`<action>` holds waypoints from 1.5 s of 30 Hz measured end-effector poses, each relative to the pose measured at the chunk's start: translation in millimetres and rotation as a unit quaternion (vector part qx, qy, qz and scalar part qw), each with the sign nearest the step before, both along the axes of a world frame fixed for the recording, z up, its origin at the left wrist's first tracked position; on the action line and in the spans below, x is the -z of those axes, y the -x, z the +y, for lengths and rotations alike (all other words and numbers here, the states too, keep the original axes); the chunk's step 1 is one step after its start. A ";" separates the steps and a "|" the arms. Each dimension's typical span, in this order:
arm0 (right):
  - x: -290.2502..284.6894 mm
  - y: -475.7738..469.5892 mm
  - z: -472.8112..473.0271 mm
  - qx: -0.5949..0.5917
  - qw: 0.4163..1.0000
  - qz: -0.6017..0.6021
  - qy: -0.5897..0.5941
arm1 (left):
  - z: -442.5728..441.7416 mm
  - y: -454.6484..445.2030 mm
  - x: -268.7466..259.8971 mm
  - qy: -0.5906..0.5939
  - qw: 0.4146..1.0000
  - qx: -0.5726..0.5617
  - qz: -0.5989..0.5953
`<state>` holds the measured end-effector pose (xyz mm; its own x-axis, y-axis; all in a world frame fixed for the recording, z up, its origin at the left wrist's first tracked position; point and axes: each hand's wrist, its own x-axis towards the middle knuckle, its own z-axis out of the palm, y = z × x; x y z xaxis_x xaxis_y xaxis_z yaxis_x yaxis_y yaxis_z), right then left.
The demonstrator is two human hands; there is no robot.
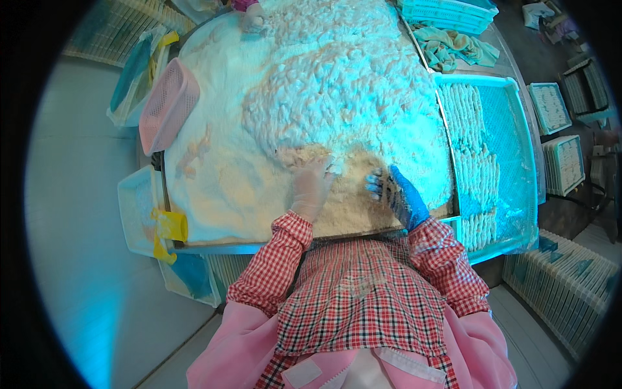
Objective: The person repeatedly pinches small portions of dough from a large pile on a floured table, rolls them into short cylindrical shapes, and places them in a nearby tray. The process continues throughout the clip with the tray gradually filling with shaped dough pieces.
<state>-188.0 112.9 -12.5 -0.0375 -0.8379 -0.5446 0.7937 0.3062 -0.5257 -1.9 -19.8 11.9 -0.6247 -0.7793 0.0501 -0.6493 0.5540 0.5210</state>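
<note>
A broad bed of pale crumbs (262, 199) covers the metal-edged worktable before me. On it lies a large heap of crumb-coated pieces (335, 102); what they are is not clear. My left hand (311, 185), in a thin whitish glove, rests palm down at the heap's near edge, its fingertips partly lost in crumbs. To its right, my right hand (401, 197) wears a blue glove coated with crumbs. Its fingers are bent and its thumb stands apart, over a hollow in the crumbs. Whether either hand grips a piece is hidden.
At right, a turquoise tray (510, 126) holds rows of coated strips. Crumpled cloths (452, 48) and stacked crates (447, 17) lie beyond it. A pink basket (170, 104) and a yellow scoop-like item (172, 226) sit at the left edge. Another person's gloved hand (254, 19) touches the far crumbs.
</note>
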 end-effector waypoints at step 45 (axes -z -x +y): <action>-7.4 -93.2 -22.8 0.396 0.877 -0.200 0.185 | 77.2 71.0 -20.4 -0.020 0.962 0.028 0.270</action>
